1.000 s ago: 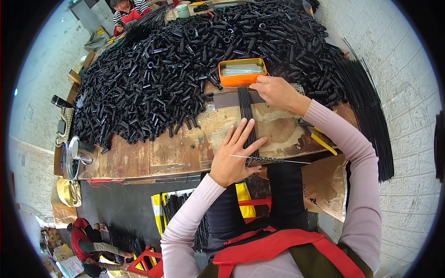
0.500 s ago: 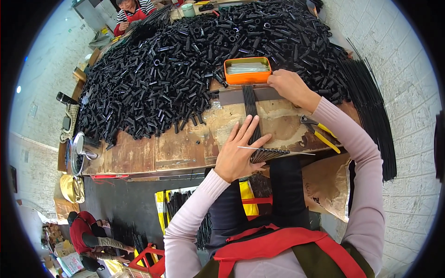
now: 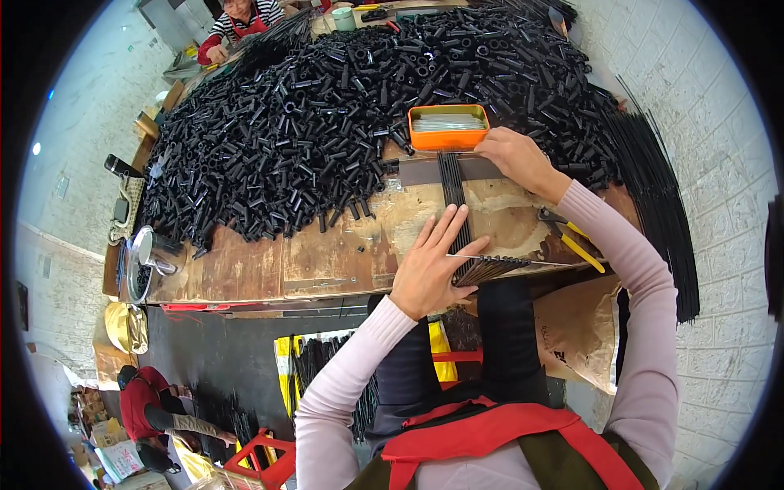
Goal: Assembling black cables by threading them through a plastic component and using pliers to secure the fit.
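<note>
My left hand point(image 3: 431, 265) lies flat with fingers spread on a narrow row of black rods point(image 3: 451, 181). The rods run side by side across the wooden table toward the orange box. Beside my thumb, their near ends fan out at the table edge, with a thin metal wire point(image 3: 549, 262) passing along them. My right hand point(image 3: 518, 159) is closed at the near right corner of the orange box point(image 3: 447, 140), fingertips pressed together. Whatever it may hold is too small to make out. Thin pale wires point(image 3: 449, 122) lie inside the box.
A large heap of black tubular parts point(image 3: 286, 147) covers the table's far side. Yellow-handled pliers point(image 3: 578, 245) rest near my right forearm. Long black rods point(image 3: 653, 220) hang over the right edge. A co-worker point(image 3: 241, 24) sits across; another person point(image 3: 151, 408) bends at lower left.
The whole view has shifted slightly, so the table and box appear farther right. My hands keep nearly the same places on the work. The co-worker across has lowered a hand.
</note>
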The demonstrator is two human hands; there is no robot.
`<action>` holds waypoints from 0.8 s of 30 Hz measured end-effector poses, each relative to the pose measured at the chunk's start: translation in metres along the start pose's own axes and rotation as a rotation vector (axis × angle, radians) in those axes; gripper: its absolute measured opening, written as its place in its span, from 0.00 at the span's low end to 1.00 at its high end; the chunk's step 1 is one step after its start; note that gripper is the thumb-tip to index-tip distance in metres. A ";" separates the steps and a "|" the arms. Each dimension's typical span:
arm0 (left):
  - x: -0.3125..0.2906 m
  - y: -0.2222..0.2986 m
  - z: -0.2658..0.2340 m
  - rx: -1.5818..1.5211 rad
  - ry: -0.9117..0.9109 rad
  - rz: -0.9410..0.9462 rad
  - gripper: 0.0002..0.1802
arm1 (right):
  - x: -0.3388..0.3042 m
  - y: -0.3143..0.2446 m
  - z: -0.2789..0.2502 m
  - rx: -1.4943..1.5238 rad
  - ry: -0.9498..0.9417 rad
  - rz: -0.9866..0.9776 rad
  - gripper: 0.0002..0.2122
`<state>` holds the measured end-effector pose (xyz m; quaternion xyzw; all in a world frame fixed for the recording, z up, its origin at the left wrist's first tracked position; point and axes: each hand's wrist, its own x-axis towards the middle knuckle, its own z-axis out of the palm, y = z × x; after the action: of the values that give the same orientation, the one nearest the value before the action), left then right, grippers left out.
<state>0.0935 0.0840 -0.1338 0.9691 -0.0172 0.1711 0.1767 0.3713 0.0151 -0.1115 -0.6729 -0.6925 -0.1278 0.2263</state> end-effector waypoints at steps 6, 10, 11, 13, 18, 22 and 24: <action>0.002 -0.001 0.000 -0.009 -0.008 0.012 0.46 | 0.014 -0.001 0.011 0.072 0.025 0.000 0.05; 0.000 -0.004 0.001 -0.005 -0.027 0.014 0.47 | 0.038 0.000 0.021 0.144 0.198 -0.087 0.05; -0.003 -0.005 0.000 -0.002 -0.024 0.008 0.47 | 0.052 0.004 0.023 0.148 0.198 -0.093 0.05; -0.003 -0.004 0.000 0.004 -0.030 0.010 0.47 | 0.079 0.020 0.017 -0.019 -0.091 0.120 0.06; 0.002 0.002 -0.003 0.054 -0.016 0.025 0.49 | 0.104 0.048 0.030 0.023 -0.326 0.228 0.06; 0.001 0.000 0.002 0.037 -0.026 0.003 0.50 | 0.106 0.050 0.021 0.104 -0.370 0.339 0.06; -0.002 -0.002 0.003 0.033 -0.036 0.019 0.49 | 0.099 0.046 0.012 0.128 -0.250 0.236 0.06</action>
<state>0.0930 0.0850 -0.1375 0.9747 -0.0266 0.1554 0.1587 0.4158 0.1104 -0.0796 -0.7444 -0.6382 0.0287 0.1942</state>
